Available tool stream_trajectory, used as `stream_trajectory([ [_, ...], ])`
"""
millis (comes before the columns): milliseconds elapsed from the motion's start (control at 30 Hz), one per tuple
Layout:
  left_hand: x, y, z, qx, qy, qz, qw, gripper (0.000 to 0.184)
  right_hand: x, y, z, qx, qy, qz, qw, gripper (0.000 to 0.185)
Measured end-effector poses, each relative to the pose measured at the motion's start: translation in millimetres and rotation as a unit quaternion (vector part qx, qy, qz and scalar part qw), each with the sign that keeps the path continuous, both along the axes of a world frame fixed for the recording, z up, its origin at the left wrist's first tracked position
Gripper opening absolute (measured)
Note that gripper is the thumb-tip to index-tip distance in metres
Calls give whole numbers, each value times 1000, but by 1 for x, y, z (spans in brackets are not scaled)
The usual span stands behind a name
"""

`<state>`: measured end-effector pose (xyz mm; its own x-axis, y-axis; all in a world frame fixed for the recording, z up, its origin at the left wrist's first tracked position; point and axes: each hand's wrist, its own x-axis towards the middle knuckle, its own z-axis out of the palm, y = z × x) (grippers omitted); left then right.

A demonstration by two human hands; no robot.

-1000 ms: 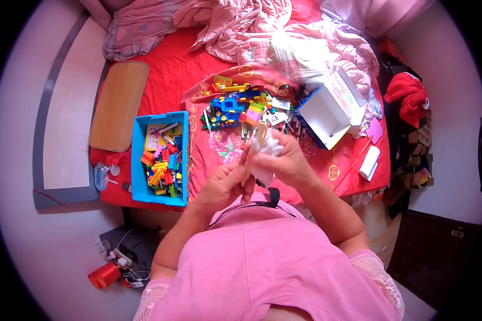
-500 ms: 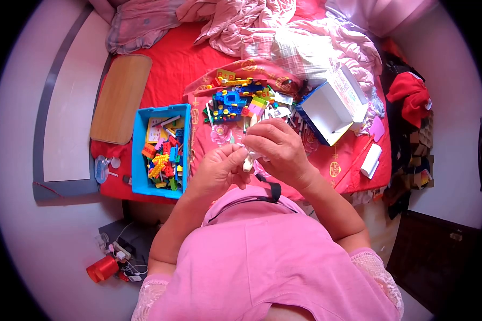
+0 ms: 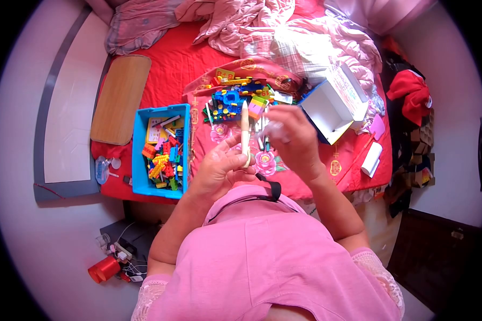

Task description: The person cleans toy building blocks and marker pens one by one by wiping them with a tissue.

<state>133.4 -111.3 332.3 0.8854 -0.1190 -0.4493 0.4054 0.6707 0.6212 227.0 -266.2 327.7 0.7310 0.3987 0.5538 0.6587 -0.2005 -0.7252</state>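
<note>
My left hand [image 3: 222, 166] pinches the lower end of a cream, pen-shaped stick [image 3: 245, 125] between thumb and fingers. Its tapered tip points away from me, towards the toy bricks. A curved, ring-like part shows at its near end. To the right of the stick, and apart from it, my right hand [image 3: 294, 136] is closed on a crumpled white tissue [image 3: 273, 131], slightly blurred. Beyond both hands lies a pile of blue and yellow toy bricks [image 3: 230, 101], with a pink, yellow and green block [image 3: 257, 107] at its right side. Several white markers [image 3: 261, 140] lie partly behind my right hand.
A blue bin [image 3: 137, 160] of colourful bricks stands at the left, with a wooden board [image 3: 120, 99] behind it. At the right are an open white-and-blue box [image 3: 326, 109] and a white roll [image 3: 371, 159]. Rumpled bedding [image 3: 235, 21] covers the far side of the red bed.
My right hand has drawn away from the stick, up and to the right, taking the tissue along. The stick, earlier mostly covered by my hands, now shows nearly full length in my left hand.
</note>
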Motion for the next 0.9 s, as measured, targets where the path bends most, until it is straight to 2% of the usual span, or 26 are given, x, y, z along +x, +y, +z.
stream_trajectory([
  [33, -1, 1, -2, 11, -5, -3, 1000, 34, 0, -4, 0, 22, 71, -40, 996, 22],
  [67, -2, 3, -7, 22, -10, -7, 1000, 32, 1, -12, -7, 79, 325, 17, 942, 26],
  [167, -2, -1, -16, 114, -29, 6, 993, 24, -2, -6, -2, 266, 494, 93, 823, 34],
  [200, -2, -4, -19, 155, -37, 15, 987, 22, -5, -5, -8, 272, 523, 132, 797, 39],
  [300, -6, -11, -30, 310, -123, -19, 943, 21, -27, 14, -8, 212, 543, 131, 802, 34],
  [333, -8, -13, -31, 372, -159, -6, 915, 23, -31, 20, -10, 263, 542, 108, 791, 32],
  [433, -9, -7, -13, 335, -126, -42, 933, 20, -15, 15, -14, 345, 544, 115, 757, 34],
  [467, -9, -7, -7, 302, -113, -50, 945, 21, -9, 15, -12, 370, 540, 100, 749, 29],
  [500, -10, -5, -4, 261, -102, -63, 958, 21, -1, 11, -9, 379, 548, 155, 729, 28],
  [667, -13, 2, 4, 74, -60, -83, 992, 23, 15, -4, -2, 430, 568, 142, 687, 21],
  [700, -14, 3, 4, 62, -63, -81, 993, 23, 14, -6, -6, 432, 566, 158, 685, 20],
  [767, -14, 3, 4, 40, -70, -76, 994, 24, 7, -7, -12, 371, 571, 143, 719, 19],
  [867, -15, 0, 6, 81, -68, -73, 992, 23, -10, -6, -13, 324, 582, 122, 736, 21],
  [900, -16, -2, 7, 129, -74, -69, 986, 23, -15, -5, -11, 320, 584, 111, 738, 24],
])
